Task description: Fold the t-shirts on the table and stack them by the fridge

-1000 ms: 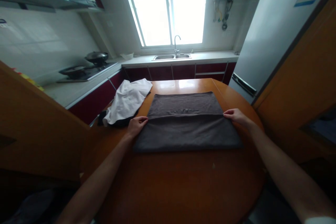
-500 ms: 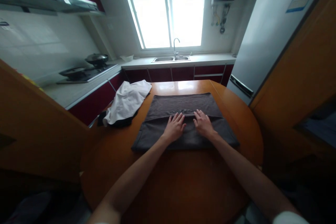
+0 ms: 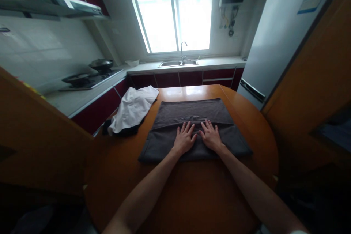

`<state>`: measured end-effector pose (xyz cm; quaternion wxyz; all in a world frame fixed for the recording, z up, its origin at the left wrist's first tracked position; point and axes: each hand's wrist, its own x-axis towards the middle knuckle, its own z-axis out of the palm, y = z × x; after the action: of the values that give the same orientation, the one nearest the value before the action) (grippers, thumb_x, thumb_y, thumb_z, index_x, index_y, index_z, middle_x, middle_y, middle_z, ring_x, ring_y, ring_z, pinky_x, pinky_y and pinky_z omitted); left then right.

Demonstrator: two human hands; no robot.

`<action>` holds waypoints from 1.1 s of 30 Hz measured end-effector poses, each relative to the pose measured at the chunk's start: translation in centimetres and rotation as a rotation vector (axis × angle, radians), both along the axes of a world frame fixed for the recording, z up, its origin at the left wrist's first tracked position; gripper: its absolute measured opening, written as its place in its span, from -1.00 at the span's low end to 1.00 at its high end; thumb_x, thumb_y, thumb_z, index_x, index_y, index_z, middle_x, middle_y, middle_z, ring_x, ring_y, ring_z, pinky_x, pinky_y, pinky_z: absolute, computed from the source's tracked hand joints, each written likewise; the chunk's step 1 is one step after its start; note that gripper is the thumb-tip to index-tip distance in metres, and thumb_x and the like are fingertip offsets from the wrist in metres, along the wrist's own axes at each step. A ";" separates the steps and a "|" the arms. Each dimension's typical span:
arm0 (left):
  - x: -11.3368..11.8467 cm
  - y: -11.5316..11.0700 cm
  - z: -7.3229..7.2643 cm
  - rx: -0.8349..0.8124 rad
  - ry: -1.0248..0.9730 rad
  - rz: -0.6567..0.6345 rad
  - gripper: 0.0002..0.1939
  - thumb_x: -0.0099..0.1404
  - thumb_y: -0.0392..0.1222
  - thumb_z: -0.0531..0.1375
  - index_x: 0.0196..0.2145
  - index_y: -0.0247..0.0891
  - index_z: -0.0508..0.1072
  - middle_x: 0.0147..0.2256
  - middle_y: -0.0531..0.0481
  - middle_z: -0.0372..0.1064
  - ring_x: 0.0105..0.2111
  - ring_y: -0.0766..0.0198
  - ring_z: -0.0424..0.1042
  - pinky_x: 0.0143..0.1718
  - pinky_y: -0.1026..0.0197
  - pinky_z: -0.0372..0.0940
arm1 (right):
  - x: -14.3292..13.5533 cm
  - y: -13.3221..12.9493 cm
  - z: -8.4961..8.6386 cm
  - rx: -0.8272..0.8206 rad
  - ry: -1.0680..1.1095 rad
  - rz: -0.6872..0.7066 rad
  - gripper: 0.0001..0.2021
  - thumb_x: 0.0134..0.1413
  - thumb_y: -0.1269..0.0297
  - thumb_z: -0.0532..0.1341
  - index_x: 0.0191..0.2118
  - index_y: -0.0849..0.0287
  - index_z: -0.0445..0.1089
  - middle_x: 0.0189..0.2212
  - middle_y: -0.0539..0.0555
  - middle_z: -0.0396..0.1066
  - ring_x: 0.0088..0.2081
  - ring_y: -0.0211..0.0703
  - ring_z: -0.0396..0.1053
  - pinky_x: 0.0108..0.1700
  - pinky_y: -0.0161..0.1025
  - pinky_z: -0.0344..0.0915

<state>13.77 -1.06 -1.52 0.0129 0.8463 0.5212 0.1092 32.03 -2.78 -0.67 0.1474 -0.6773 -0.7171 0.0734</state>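
Note:
A dark grey garment (image 3: 192,109) lies folded in a flat, roughly rectangular shape on the wooden table (image 3: 175,197). Its near part overlaps the far part, with an edge running across the middle. My left hand (image 3: 184,139) rests flat on the near layer, left of centre, fingers spread near that edge. Beside it, my right hand (image 3: 211,137) lies on the same layer, its fingers also apart. The two thumbs are close together with a small gap. Neither hand grips the cloth.
White and black cloths (image 3: 134,104) lie in a loose pile at the table's left edge. Beyond the table are a counter with a sink (image 3: 179,63), a stove with pans (image 3: 101,64) on the left, and a fridge (image 3: 270,36) on the right.
Both hands have slid slightly toward me on the dark cloth and a little closer together, with their fingers more spread. The view has shifted slightly.

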 end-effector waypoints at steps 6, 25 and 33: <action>-0.1 -0.3 0.1 -0.047 0.017 0.045 -0.36 0.46 0.21 -0.06 0.39 -0.02 0.16 0.44 -0.04 -0.10 0.43 -0.11 -0.14 0.36 -0.36 -0.18 | 4.8 0.1 -0.4 0.030 -0.015 -0.368 -0.34 0.41 0.09 -0.11 0.43 0.46 -0.02 0.45 0.37 -0.14 0.46 0.13 -0.23 0.41 0.20 -0.32; -0.3 -0.5 0.6 0.025 -0.006 0.076 -0.42 0.51 0.14 -0.14 0.37 -0.04 0.22 0.41 -0.09 0.02 0.42 -0.07 -0.07 0.36 -0.30 -0.10 | 3.4 -0.1 -0.5 0.194 0.054 -0.292 -0.40 0.41 0.16 -0.17 0.41 0.38 0.06 0.45 0.28 -0.10 0.47 0.03 -0.22 0.42 0.15 -0.30; -0.5 -0.2 0.0 0.009 0.026 0.093 -0.40 0.51 0.15 -0.13 0.37 -0.07 0.21 0.41 -0.10 0.00 0.41 -0.10 -0.07 0.34 -0.32 -0.08 | -0.5 -2.0 -0.4 0.034 -0.001 -0.068 -0.42 0.39 0.24 -0.12 0.42 0.39 0.03 0.45 0.28 -0.09 0.46 0.01 -0.19 0.42 0.12 -0.29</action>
<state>13.25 -1.29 -1.56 -0.0029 0.8227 0.5594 0.1011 31.49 -4.80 -1.07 0.1609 -0.6987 -0.6948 0.0560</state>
